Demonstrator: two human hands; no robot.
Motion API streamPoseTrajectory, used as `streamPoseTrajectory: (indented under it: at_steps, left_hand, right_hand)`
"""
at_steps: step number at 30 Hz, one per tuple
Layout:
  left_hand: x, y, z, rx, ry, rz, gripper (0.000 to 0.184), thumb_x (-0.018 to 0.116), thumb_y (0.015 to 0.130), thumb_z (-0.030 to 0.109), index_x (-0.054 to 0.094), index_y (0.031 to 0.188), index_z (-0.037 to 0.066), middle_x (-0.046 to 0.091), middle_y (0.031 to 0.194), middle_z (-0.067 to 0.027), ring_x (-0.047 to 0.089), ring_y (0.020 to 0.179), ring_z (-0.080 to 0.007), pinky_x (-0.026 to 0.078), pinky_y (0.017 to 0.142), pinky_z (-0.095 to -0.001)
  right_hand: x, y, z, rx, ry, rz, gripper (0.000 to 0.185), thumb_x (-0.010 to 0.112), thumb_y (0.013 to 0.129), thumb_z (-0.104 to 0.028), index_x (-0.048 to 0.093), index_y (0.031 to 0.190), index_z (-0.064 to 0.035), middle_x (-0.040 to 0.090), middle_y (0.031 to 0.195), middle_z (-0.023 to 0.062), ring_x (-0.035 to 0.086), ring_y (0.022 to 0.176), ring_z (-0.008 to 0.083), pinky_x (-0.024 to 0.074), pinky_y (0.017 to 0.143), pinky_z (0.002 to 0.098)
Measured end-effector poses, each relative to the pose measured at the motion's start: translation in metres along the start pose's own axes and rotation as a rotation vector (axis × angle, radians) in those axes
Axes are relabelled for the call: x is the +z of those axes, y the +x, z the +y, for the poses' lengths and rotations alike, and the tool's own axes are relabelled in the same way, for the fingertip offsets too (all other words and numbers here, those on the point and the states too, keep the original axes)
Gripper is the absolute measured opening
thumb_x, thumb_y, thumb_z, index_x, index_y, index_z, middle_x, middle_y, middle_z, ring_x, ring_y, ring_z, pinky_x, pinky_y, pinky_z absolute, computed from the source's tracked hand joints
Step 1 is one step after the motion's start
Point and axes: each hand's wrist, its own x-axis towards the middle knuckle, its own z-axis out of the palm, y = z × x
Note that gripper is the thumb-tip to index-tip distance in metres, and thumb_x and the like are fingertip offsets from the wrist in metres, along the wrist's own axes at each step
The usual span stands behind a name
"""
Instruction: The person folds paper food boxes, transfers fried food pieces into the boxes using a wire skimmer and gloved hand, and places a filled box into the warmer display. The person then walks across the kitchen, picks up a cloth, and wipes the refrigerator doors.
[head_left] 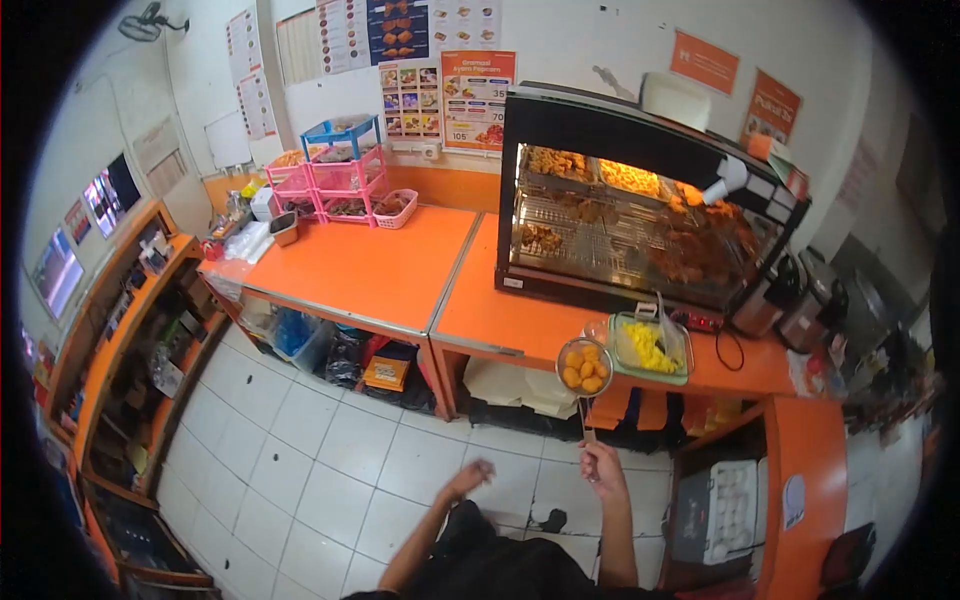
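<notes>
My right hand [601, 466] is wrapped round the handle of a round wire strainer [585, 368]. Several golden-brown fried balls [586, 376] lie in the strainer, which is held out level with the counter's front edge. Just right of it a green-rimmed tray [684, 372] with yellow pieces [646, 346] stands on the orange counter [470, 318]. My left hand [469, 480] hangs over the tiled floor with its fingers apart, holding nothing.
A lit glass warming cabinet [640, 230] with fried food stands behind the tray. Pink tiered racks [345, 180] and a pink basket [396, 208] are at the back left. Metal containers [770, 305] stand at the right, above an open cupboard with an egg tray [733, 508].
</notes>
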Motion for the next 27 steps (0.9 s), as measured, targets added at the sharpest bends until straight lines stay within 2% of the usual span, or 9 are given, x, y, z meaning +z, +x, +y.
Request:
streamPoseTrajectory:
  at_steps: [4,7,8,10,12,14,17,20,27]
  left_hand:
    - [-0.067,0.143,0.198,0.255,0.309,0.288,0.025,0.050,0.089,0.011,0.053,0.111,-0.001,0.061,0.099,-0.0100,0.058,0.095,-0.0197,0.048,0.081,-0.0324]
    - [-0.122,0.276,0.234,0.625,0.511,0.445,0.032,0.052,0.089,0.016,0.050,0.117,0.000,0.061,0.097,-0.0171,0.061,0.094,-0.0262,0.048,0.084,-0.0376]
    - [-0.126,0.287,0.288,0.394,0.553,0.372,0.039,0.054,0.087,0.014,0.046,0.123,0.000,0.056,0.108,-0.0217,0.056,0.103,-0.0319,0.048,0.084,-0.0381]
    - [-0.140,0.358,0.303,0.617,-0.003,0.152,0.050,0.053,0.086,0.008,0.035,0.131,-0.003,0.044,0.123,-0.0259,0.048,0.112,-0.0377,0.048,0.085,-0.0383]
    - [-0.145,0.396,0.332,0.955,0.570,0.467,0.057,0.049,0.086,0.003,0.025,0.137,-0.005,0.031,0.134,-0.0271,0.040,0.120,-0.0398,0.048,0.088,-0.0391]
    - [-0.125,0.382,0.379,0.820,0.662,0.545,0.059,0.049,0.086,0.002,0.023,0.138,-0.007,0.029,0.138,-0.0258,0.040,0.122,-0.0405,0.042,0.097,-0.0419]
    - [-0.123,0.400,0.358,0.704,0.551,0.501,0.062,0.049,0.085,0.002,0.022,0.139,-0.005,0.028,0.140,-0.0253,0.034,0.127,-0.0403,0.031,0.104,-0.0431]
    - [-0.120,0.411,0.354,0.793,0.616,0.484,0.064,0.048,0.083,0.001,0.020,0.140,-0.005,0.026,0.141,-0.0244,0.029,0.131,-0.0390,0.024,0.108,-0.0440]
    - [-0.099,0.426,0.356,0.661,0.337,0.551,0.062,0.047,0.082,0.000,0.023,0.139,-0.004,0.028,0.138,-0.0203,0.031,0.128,-0.0318,0.031,0.104,-0.0413]
  right_hand:
    - [0.053,0.051,-0.018,0.024,0.015,0.034,0.016,0.048,0.091,-0.016,0.055,0.096,-0.0020,0.044,0.058,-0.0037,0.042,0.043,0.0071,0.0338,0.040,0.0225]
    - [0.082,0.089,-0.030,0.036,0.013,-0.013,0.016,0.050,0.091,-0.016,0.055,0.097,-0.0022,0.045,0.060,-0.0037,0.042,0.047,0.0060,0.0338,0.042,0.0218]
    - [0.084,0.101,-0.030,0.039,0.022,-0.021,0.016,0.051,0.091,-0.017,0.055,0.097,-0.0023,0.045,0.060,-0.0038,0.042,0.047,0.0058,0.0337,0.042,0.0217]
    - [0.090,0.129,-0.029,0.033,-0.083,0.036,0.017,0.050,0.092,-0.017,0.055,0.098,-0.0025,0.044,0.060,-0.0041,0.040,0.047,0.0057,0.0333,0.043,0.0214]
    - [0.109,0.140,-0.038,0.037,-0.009,0.093,0.016,0.048,0.092,-0.014,0.055,0.099,-0.0024,0.044,0.060,-0.0041,0.040,0.047,0.0058,0.0333,0.043,0.0208]
    - [0.115,0.155,-0.045,0.023,-0.025,0.041,0.019,0.045,0.094,-0.020,0.056,0.097,-0.0038,0.048,0.061,-0.0036,0.044,0.048,0.0060,0.0345,0.043,0.0216]
    - [0.134,0.165,-0.039,0.059,0.093,0.111,0.021,0.044,0.095,-0.021,0.055,0.098,-0.0031,0.047,0.061,-0.0036,0.045,0.046,0.0064,0.0345,0.041,0.0217]
    - [0.134,0.178,-0.020,0.066,0.082,0.096,0.021,0.044,0.095,-0.020,0.054,0.100,-0.0021,0.047,0.061,-0.0036,0.045,0.046,0.0064,0.0351,0.040,0.0215]
    - [0.137,0.188,-0.024,0.096,0.148,0.193,0.023,0.049,0.095,-0.025,0.057,0.100,-0.0034,0.046,0.061,-0.0020,0.045,0.047,0.0066,0.0371,0.043,0.0213]
